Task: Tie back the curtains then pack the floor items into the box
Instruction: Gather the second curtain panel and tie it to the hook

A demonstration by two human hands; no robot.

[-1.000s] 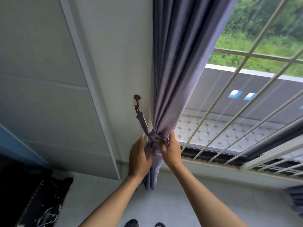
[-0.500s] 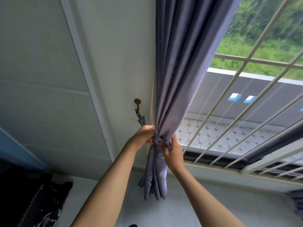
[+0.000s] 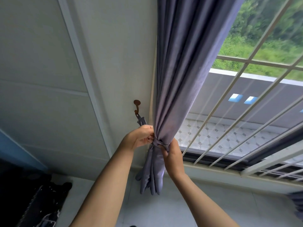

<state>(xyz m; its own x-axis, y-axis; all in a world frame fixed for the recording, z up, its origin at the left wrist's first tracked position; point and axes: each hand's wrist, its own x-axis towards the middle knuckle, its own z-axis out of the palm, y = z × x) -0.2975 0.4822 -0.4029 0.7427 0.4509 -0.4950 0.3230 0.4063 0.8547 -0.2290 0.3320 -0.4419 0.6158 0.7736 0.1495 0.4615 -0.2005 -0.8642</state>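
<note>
A grey-purple curtain (image 3: 182, 71) hangs at the window's left edge, gathered into a bunch at waist height. A matching tieback strap (image 3: 158, 143) is wrapped round the bunch and runs up to a brown wall hook (image 3: 136, 105). My left hand (image 3: 139, 138) pinches the strap on the bunch's left side. On the right side my right hand (image 3: 173, 154) grips the strap and the curtain. Below the tie the curtain's tail (image 3: 151, 174) hangs loose over the floor.
A barred window (image 3: 246, 112) fills the right side, its sill low at the right. White wall panels stand to the left. Dark objects (image 3: 37, 203) lie on the pale tiled floor at the lower left. Another curtain's edge (image 3: 296, 200) shows at the far right.
My left hand rose from below the tie to pinch the strap at the bunch's left side. The curtain's tail dropped free and hangs longer. My right hand stayed on the tie.
</note>
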